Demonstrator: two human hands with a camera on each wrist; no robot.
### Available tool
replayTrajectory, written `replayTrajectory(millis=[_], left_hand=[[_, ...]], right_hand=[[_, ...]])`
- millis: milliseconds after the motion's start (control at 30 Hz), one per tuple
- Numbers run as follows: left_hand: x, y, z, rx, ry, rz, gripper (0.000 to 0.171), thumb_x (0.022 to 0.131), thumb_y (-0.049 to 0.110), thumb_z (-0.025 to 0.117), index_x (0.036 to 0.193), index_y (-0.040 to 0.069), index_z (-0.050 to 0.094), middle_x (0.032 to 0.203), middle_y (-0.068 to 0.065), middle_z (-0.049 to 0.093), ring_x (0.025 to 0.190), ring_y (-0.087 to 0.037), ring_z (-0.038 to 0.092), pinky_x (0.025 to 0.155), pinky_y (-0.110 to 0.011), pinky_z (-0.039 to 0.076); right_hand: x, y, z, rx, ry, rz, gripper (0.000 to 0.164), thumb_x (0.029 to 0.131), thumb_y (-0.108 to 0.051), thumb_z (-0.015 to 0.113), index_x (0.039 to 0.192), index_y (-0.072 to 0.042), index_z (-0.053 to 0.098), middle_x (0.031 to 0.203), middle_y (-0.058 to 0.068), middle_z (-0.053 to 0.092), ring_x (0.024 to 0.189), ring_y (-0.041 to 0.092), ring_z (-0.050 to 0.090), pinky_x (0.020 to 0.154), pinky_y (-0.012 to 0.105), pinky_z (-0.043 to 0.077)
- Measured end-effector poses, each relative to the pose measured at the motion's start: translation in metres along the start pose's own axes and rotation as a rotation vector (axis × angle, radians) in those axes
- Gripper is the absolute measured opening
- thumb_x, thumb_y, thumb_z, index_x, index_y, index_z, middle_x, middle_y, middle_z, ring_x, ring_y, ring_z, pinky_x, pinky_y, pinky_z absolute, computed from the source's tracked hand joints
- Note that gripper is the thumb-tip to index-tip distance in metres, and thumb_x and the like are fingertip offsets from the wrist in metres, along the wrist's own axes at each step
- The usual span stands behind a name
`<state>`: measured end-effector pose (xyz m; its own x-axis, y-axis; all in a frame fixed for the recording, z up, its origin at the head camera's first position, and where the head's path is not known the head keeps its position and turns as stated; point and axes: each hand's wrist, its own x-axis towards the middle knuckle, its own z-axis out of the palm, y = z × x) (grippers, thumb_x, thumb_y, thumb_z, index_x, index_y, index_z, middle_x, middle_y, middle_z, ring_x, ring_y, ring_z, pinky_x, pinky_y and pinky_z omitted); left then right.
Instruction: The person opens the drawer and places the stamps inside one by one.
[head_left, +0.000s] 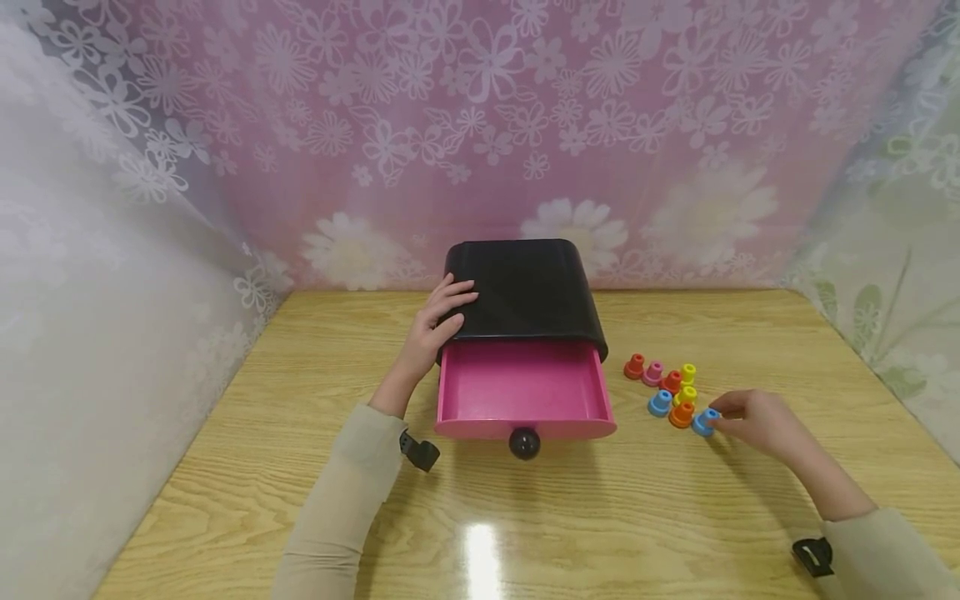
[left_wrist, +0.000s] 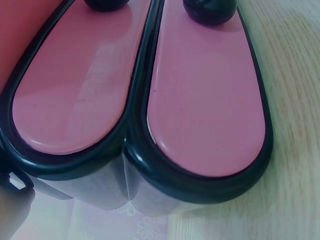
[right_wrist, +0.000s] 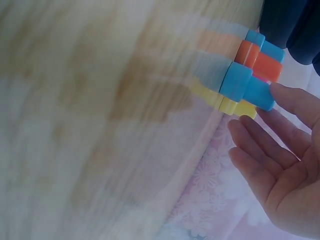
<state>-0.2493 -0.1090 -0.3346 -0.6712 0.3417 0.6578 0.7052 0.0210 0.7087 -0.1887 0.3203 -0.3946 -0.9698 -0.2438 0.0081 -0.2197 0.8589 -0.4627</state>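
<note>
A black cabinet (head_left: 525, 292) stands on the table with its pink top drawer (head_left: 523, 429) pulled out; a round black knob (head_left: 524, 443) is on the front. My left hand (head_left: 437, 321) rests on the cabinet's upper left edge, fingers spread over the top. In the left wrist view, two pink lower drawer fronts (left_wrist: 210, 100) sit closed in the black frame. To the right of the cabinet, my right hand (head_left: 761, 421) pinches a blue stepped peg (head_left: 705, 422) at its narrow top, between thumb and index finger. The right wrist view shows this blue peg (right_wrist: 237, 82) upright on the table.
Beside the pinched peg stand several more: a blue peg (head_left: 660, 404), an orange peg (head_left: 682, 414), red pegs (head_left: 633, 367), a pink peg (head_left: 653, 374) and yellow pegs (head_left: 687, 373). Flowered cloth (head_left: 480, 142) hangs behind the wooden table (head_left: 480, 517) and at both sides.
</note>
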Motion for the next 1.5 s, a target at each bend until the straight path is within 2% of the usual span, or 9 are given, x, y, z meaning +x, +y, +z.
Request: replayTrajectory(millis=[200, 467, 700, 800, 933, 1033, 1133, 1300, 1500], left_hand=[[0.000, 0.002, 0.000, 0.003, -0.003, -0.005, 0.033, 0.081, -0.009, 0.039, 0.111, -0.022, 0.047, 0.125, -0.035, 0.036, 0.128, -0.043, 0.009, 0.103, -0.048, 0.009], [0.000, 0.003, 0.000, 0.010, -0.001, -0.003, 0.033, 0.082, -0.008, 0.039, 0.111, -0.022, 0.046, 0.125, -0.035, 0.035, 0.128, -0.043, 0.009, 0.104, -0.047, 0.008], [-0.002, -0.016, -0.002, -0.002, -0.004, 0.000, 0.033, 0.085, -0.002, 0.041, 0.114, -0.016, 0.049, 0.128, -0.029, 0.038, 0.131, -0.035, 0.010, 0.104, -0.046, 0.008], [-0.003, -0.029, -0.004, -0.003, 0.000, 0.003, 0.036, 0.089, 0.012, 0.044, 0.115, -0.012, 0.051, 0.129, -0.023, 0.040, 0.132, -0.029, 0.010, 0.104, -0.044, 0.008], [-0.003, -0.035, -0.004, -0.002, 0.006, 0.001, 0.057, 0.089, 0.041, 0.046, 0.116, -0.009, 0.052, 0.130, -0.021, 0.040, 0.132, -0.027, 0.011, 0.104, -0.044, 0.009], [-0.002, -0.035, -0.005, 0.001, 0.009, -0.003, 0.064, 0.087, 0.048, 0.045, 0.116, -0.009, 0.052, 0.129, -0.021, 0.041, 0.132, -0.027, 0.012, 0.104, -0.044, 0.009], [-0.002, -0.033, -0.004, -0.006, 0.006, 0.000, 0.053, 0.090, 0.036, 0.046, 0.116, -0.010, 0.052, 0.130, -0.021, 0.040, 0.132, -0.027, 0.011, 0.104, -0.043, 0.009], [-0.001, -0.020, -0.003, -0.011, 0.001, 0.001, 0.032, 0.086, -0.001, 0.041, 0.114, -0.015, 0.049, 0.129, -0.027, 0.038, 0.131, -0.034, 0.010, 0.104, -0.045, 0.008], [0.000, 0.000, 0.000, 0.000, 0.006, 0.001, 0.032, 0.083, -0.007, 0.039, 0.111, -0.021, 0.047, 0.126, -0.035, 0.035, 0.128, -0.042, 0.009, 0.104, -0.047, 0.008]], right_hand=[[-0.002, -0.005, -0.003, -0.001, 0.013, 0.001, 0.025, 0.079, -0.013, 0.064, 0.091, 0.009, 0.062, 0.084, 0.019, 0.063, 0.078, 0.036, 0.059, 0.063, 0.044, 0.049], [-0.009, -0.023, -0.016, 0.020, 0.104, -0.033, 0.028, 0.082, -0.016, 0.062, 0.095, 0.008, 0.062, 0.087, 0.022, 0.063, 0.081, 0.041, 0.058, 0.063, 0.047, 0.049], [-0.016, -0.039, -0.023, 0.075, 0.229, -0.037, 0.032, 0.082, -0.022, 0.062, 0.098, 0.006, 0.062, 0.093, 0.023, 0.062, 0.083, 0.042, 0.057, 0.062, 0.046, 0.049], [-0.017, -0.047, -0.026, 0.122, 0.261, -0.026, 0.032, 0.083, -0.022, 0.062, 0.101, 0.004, 0.062, 0.095, 0.022, 0.062, 0.080, 0.019, 0.062, 0.059, 0.031, 0.050], [-0.019, -0.059, -0.029, 0.202, 0.287, -0.005, 0.033, 0.084, -0.023, 0.061, 0.105, 0.002, 0.061, 0.096, 0.014, 0.063, 0.074, -0.011, 0.051, 0.058, 0.015, 0.045], [-0.019, -0.068, -0.030, 0.256, 0.297, 0.008, 0.036, 0.084, -0.026, 0.060, 0.108, 0.001, 0.060, 0.093, -0.004, 0.062, 0.075, -0.013, 0.051, 0.059, 0.013, 0.045], [-0.020, -0.075, -0.030, 0.296, 0.304, 0.025, 0.039, 0.084, -0.028, 0.059, 0.110, 0.001, 0.058, 0.091, -0.019, 0.055, 0.076, -0.012, 0.052, 0.061, 0.012, 0.044], [-0.020, -0.086, -0.030, 0.328, 0.337, 0.015, 0.038, 0.084, -0.026, 0.060, 0.111, 0.001, 0.058, 0.091, -0.025, 0.053, 0.076, -0.010, 0.053, 0.061, 0.011, 0.044], [-0.014, -0.104, -0.028, 0.389, 0.373, -0.052, 0.033, 0.083, -0.019, 0.062, 0.109, 0.001, 0.060, 0.088, -0.024, 0.057, 0.075, -0.006, 0.056, 0.062, 0.011, 0.045]])
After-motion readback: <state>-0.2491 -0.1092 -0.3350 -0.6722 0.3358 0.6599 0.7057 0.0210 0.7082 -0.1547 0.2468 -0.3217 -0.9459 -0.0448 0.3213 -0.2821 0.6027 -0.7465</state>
